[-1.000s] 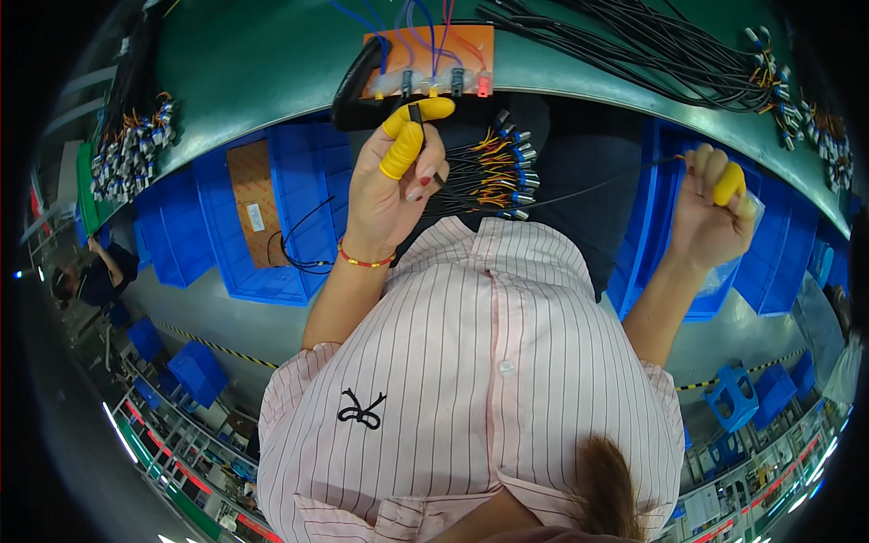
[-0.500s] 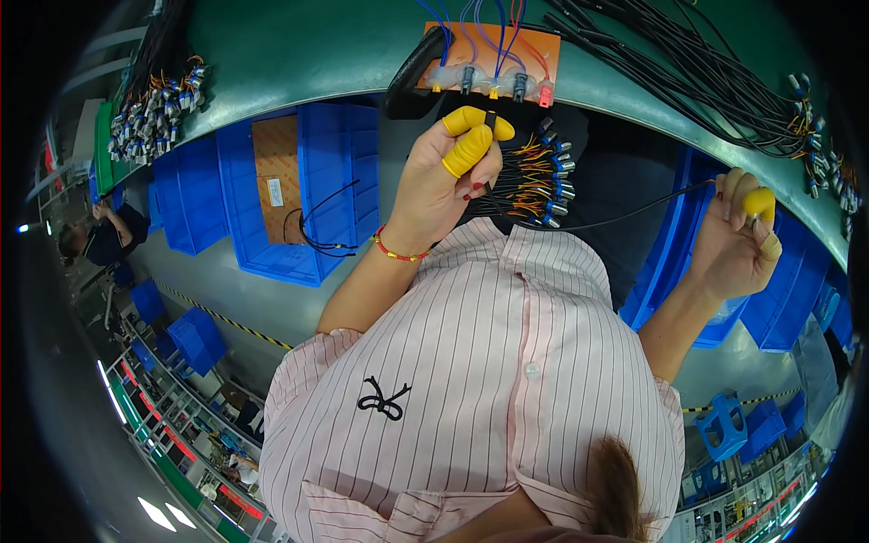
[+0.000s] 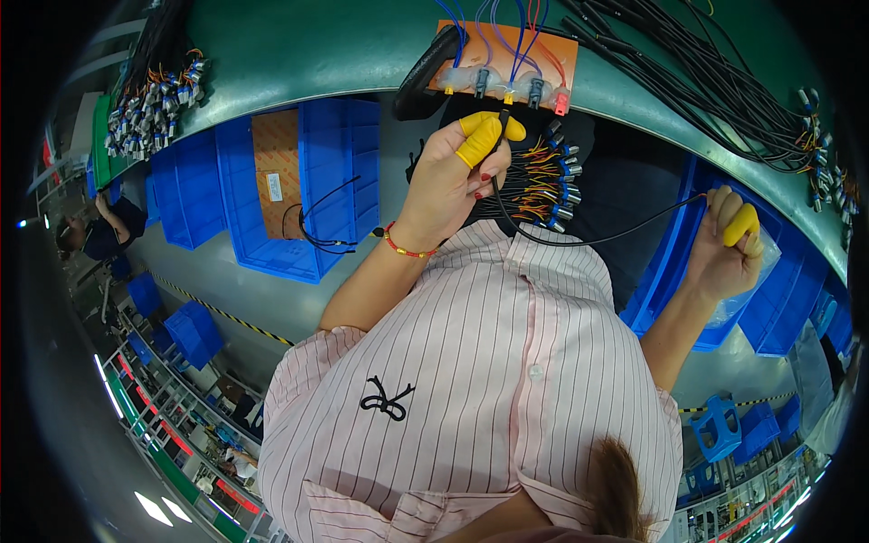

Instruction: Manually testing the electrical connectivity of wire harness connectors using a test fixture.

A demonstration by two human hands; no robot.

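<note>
My left hand point(image 3: 453, 185), with yellow finger cots, pinches the black plug end of a thin black cable point(image 3: 593, 242). That plug points up at a yellow connector on the orange board point(image 3: 531, 56) at the bench edge; whether the two touch I cannot tell. From my left hand the cable sags and rises to my right hand point(image 3: 724, 244), whose fingers are closed round its other end near a small reddish tip. Yellow covers a fingertip there too. The board carries several connectors set in clear glue, with blue, purple and red wires running up from them.
The green bench point(image 3: 299, 45) holds a black cable bundle point(image 3: 688, 81) at right and a heap of metal-ended connectors point(image 3: 163, 104) at left. Another connector bundle point(image 3: 548, 181) hangs behind my left hand. Blue bins point(image 3: 335, 172) stand below the bench. A person point(image 3: 104, 226) is far left.
My left hand has brought the plug slightly right and closer to the board's connectors. My right hand has shifted a little left and down, and the cable between them sags more.
</note>
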